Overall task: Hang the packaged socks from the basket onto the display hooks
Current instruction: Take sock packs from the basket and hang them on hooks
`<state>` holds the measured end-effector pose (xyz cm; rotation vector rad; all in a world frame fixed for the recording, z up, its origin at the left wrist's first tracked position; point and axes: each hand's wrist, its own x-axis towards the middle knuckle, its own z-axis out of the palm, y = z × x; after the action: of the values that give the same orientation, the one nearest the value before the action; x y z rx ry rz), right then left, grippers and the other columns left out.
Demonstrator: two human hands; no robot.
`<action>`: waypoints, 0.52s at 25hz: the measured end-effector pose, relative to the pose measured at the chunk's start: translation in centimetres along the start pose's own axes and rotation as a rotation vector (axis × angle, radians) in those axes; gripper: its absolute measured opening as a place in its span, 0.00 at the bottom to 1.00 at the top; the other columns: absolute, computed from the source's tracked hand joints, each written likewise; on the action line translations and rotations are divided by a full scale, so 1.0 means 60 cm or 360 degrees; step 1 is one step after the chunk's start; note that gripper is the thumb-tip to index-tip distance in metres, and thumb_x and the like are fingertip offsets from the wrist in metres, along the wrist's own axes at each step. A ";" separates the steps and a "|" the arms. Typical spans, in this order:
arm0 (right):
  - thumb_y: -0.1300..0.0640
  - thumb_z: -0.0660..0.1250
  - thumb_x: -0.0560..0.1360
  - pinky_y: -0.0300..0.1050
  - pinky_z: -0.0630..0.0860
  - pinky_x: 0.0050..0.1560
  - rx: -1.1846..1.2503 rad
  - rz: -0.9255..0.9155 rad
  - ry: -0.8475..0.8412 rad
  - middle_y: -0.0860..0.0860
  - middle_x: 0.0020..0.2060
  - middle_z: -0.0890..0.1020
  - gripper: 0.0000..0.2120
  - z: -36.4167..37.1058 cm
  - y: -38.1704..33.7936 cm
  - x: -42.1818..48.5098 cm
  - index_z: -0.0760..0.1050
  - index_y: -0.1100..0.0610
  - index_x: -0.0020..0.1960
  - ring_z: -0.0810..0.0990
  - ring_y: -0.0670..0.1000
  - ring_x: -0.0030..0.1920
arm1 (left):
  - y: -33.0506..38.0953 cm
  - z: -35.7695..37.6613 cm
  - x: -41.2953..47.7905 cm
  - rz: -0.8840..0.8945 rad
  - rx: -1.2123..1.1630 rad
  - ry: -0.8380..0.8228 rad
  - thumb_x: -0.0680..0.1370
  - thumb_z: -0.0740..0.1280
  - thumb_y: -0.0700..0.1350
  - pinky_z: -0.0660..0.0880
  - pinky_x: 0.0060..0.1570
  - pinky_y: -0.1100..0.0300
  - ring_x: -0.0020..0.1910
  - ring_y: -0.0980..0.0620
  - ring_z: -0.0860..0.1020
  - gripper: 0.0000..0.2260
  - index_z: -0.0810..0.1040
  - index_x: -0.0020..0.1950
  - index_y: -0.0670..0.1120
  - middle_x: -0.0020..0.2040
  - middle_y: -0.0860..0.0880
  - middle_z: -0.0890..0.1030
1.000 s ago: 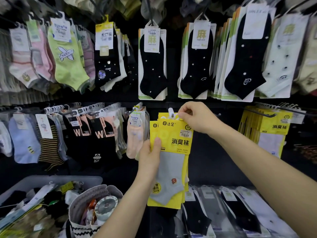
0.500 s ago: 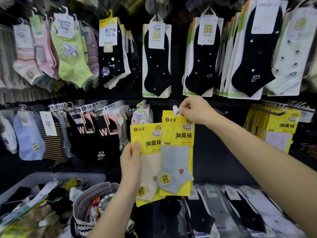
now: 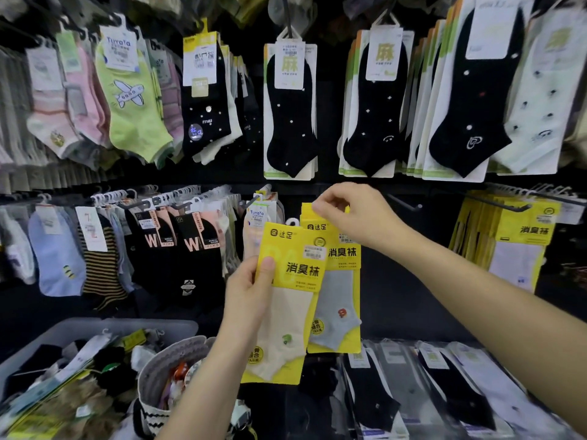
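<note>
Dark display wall (image 3: pixel 406 296) behind, the left hand (image 3: pixel 251 290) grips a cream sock pack (image 3: pixel 286 315) by its yellow card (thumb in front), while the right hand (image 3: pixel 352 214) pinches the top of a grey sock pack (image 3: pixel 340 300) just behind it.

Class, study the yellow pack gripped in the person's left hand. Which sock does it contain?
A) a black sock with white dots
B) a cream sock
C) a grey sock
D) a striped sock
B: the left hand grips the front yellow pack, whose sock is cream with a small green motif. The grey sock sits in the rear yellow pack, which the right hand pinches at its top.
</note>
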<state>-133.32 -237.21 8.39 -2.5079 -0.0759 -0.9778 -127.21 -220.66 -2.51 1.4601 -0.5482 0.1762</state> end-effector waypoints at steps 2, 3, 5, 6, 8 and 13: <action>0.51 0.67 0.73 0.35 0.72 0.40 0.0053 0.0021 -0.0190 0.42 0.36 0.79 0.05 0.001 -0.006 -0.012 0.78 0.48 0.40 0.77 0.42 0.40 | 0.001 0.024 -0.009 0.0022 0.0006 -0.0092 0.80 0.61 0.44 0.71 0.41 0.59 0.39 0.54 0.75 0.12 0.78 0.41 0.39 0.40 0.44 0.80; 0.53 0.67 0.74 0.36 0.72 0.39 0.0037 0.0041 -0.0202 0.43 0.35 0.79 0.05 -0.001 -0.001 -0.014 0.78 0.50 0.39 0.77 0.43 0.39 | -0.001 0.034 -0.012 0.0016 -0.0005 -0.0122 0.80 0.61 0.44 0.72 0.40 0.62 0.38 0.57 0.76 0.12 0.78 0.41 0.41 0.39 0.47 0.80; 0.55 0.67 0.74 0.36 0.70 0.37 0.0020 0.0122 -0.0150 0.44 0.35 0.79 0.06 -0.011 0.015 -0.016 0.78 0.51 0.39 0.76 0.43 0.37 | -0.005 0.051 -0.015 -0.0026 -0.0054 -0.0174 0.80 0.60 0.45 0.72 0.37 0.70 0.36 0.62 0.77 0.12 0.79 0.41 0.44 0.37 0.53 0.80; 0.55 0.66 0.75 0.35 0.69 0.35 0.0020 0.0166 -0.0129 0.44 0.34 0.78 0.06 -0.016 0.023 -0.016 0.78 0.51 0.40 0.75 0.42 0.36 | -0.007 0.058 -0.014 -0.0047 -0.0072 -0.0197 0.80 0.60 0.46 0.72 0.36 0.71 0.36 0.62 0.77 0.12 0.79 0.41 0.45 0.37 0.54 0.80; 0.56 0.66 0.75 0.34 0.69 0.35 0.0001 0.0226 -0.0098 0.43 0.34 0.78 0.07 -0.024 0.035 -0.011 0.77 0.51 0.39 0.75 0.41 0.35 | -0.006 0.071 -0.009 -0.0061 -0.0073 -0.0226 0.80 0.60 0.46 0.72 0.36 0.70 0.36 0.61 0.76 0.11 0.77 0.40 0.47 0.36 0.56 0.79; 0.56 0.65 0.76 0.35 0.73 0.37 0.0048 0.0300 0.0018 0.44 0.34 0.80 0.07 -0.026 0.037 0.026 0.76 0.50 0.39 0.78 0.43 0.38 | 0.002 0.094 0.012 -0.0066 -0.0044 -0.0060 0.79 0.63 0.43 0.73 0.40 0.68 0.40 0.59 0.76 0.04 0.75 0.45 0.49 0.43 0.52 0.79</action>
<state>-132.65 -240.01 9.59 -2.4298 0.1452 -0.9068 -128.01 -226.24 -2.01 1.4488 -0.5487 0.1082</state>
